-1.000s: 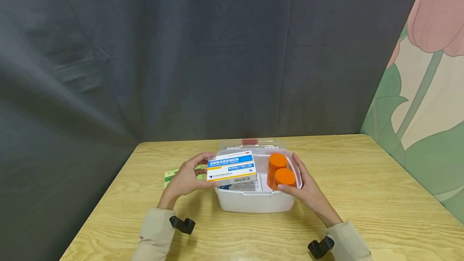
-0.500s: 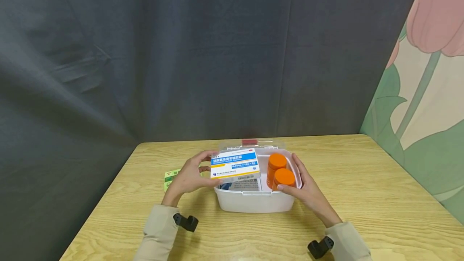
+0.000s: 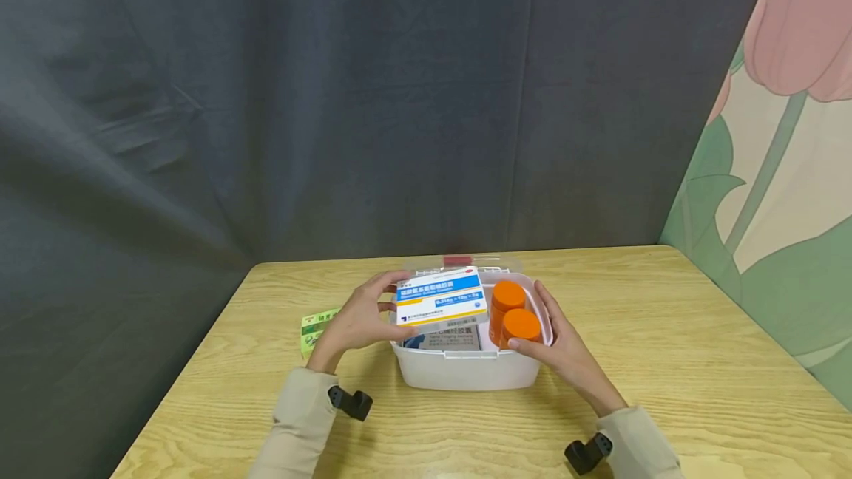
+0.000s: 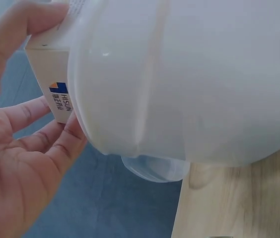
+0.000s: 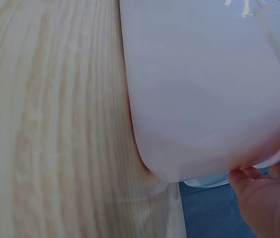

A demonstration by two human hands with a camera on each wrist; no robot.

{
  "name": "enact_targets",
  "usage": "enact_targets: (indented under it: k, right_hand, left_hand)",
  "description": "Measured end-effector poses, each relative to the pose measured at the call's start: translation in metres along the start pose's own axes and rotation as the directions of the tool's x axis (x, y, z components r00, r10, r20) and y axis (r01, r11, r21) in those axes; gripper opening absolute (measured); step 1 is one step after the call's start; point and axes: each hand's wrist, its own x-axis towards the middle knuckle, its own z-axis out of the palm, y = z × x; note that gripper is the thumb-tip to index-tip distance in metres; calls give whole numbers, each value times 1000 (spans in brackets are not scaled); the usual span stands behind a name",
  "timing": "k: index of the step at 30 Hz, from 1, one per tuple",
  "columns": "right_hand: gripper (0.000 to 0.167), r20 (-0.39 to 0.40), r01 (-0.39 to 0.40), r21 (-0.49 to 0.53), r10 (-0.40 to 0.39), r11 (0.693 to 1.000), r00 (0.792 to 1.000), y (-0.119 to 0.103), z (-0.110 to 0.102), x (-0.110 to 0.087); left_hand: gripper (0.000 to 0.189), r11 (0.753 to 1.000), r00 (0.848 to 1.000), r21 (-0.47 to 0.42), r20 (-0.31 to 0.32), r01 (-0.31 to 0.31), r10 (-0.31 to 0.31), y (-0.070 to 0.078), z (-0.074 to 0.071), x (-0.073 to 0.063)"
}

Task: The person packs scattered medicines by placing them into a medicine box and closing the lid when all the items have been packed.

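Note:
My left hand (image 3: 364, 318) grips a white, blue and yellow medicine box (image 3: 442, 300) by its left end, thumb at the near edge and fingers at the far one. It is held tilted over the left part of a white plastic case (image 3: 466, 372). In the left wrist view, the end of the medicine box (image 4: 50, 74) shows beside the case wall (image 4: 189, 79). My right hand (image 3: 564, 342) holds the case's right end, fingers along the outside, thumb by an orange bottle (image 3: 521, 326). Another orange bottle (image 3: 508, 297) stands behind. A greyish medicine box (image 3: 449, 339) lies inside.
A green and yellow box (image 3: 316, 329) lies on the wooden table (image 3: 665, 338), left of the case and partly behind my left hand. The clear lid (image 3: 426, 263) with a red latch lies open behind the case. A dark curtain (image 3: 386, 109) hangs beyond the table.
My left hand has moved the medicine box to the right and slightly away from me, farther over the case. The right hand and the case stay almost where they were.

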Motion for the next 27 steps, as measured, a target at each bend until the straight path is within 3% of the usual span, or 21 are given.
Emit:
enact_targets:
  k: [8,14,27]
  right_hand:
    - [101,-6,3,-9,-3,1000,1000,-1,0,-1]
    - [101,-7,3,-3,-3,1000,1000,0,1,-1]
    - [100,-10,9,-4,-9,1000,1000,0,2,0]
  left_hand:
    - [81,999,998,39,65,-14,12,7,4,8]
    - [82,990,993,140,115,-7,-9,12,7,12]
    - [86,958,980,281,171,53,-105,17,9,23]
